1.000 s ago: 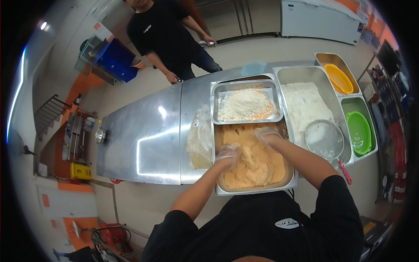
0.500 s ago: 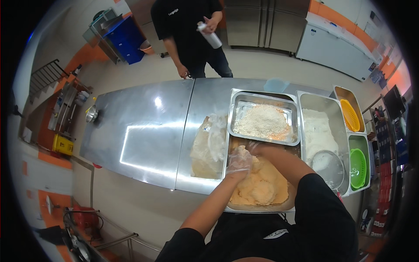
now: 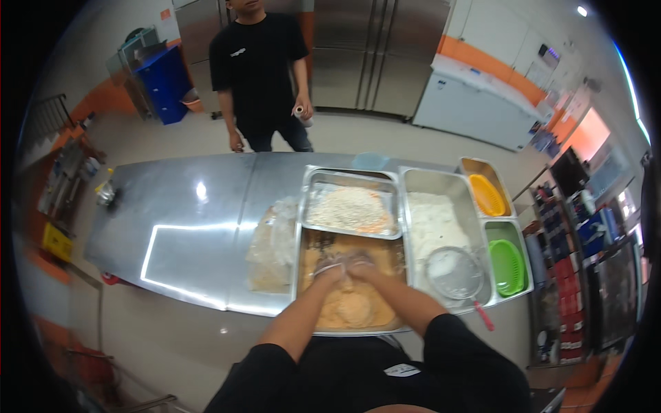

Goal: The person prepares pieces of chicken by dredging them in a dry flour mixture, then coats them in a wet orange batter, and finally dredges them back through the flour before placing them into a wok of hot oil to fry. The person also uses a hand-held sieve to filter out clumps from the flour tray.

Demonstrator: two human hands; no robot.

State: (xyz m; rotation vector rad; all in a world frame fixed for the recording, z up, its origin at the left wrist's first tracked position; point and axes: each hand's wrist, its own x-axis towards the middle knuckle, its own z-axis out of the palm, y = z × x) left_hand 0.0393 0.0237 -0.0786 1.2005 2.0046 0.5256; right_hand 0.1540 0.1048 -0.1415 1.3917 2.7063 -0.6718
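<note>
My left hand (image 3: 330,266) and my right hand (image 3: 359,262), both in clear plastic gloves, are side by side in a deep steel pan (image 3: 299,275) of tan crumbs (image 3: 385,313). Motion blur and the crumbs hide the fingers, so their grip cannot be made out. Close to my wrists, on the near side, rises a rounded mound of crumbs (image 3: 355,309). Across the back of the pan rests a shallower steel tray (image 3: 313,224) holding pale flakes (image 3: 351,208) with some orange bits.
Left of the pan lies a clear plastic bag (image 3: 270,251). To its right, a pan of white flour (image 3: 435,220) holds a sieve (image 3: 454,272) with a red handle. Beyond are yellow (image 3: 487,195) and green baskets (image 3: 506,267). A person (image 3: 260,82) stands across the steel table (image 3: 186,220).
My view has shifted, so the table appears farther left and lower. My right hand has drawn back from near the shallow tray to beside my left. The person across has lowered a white bottle.
</note>
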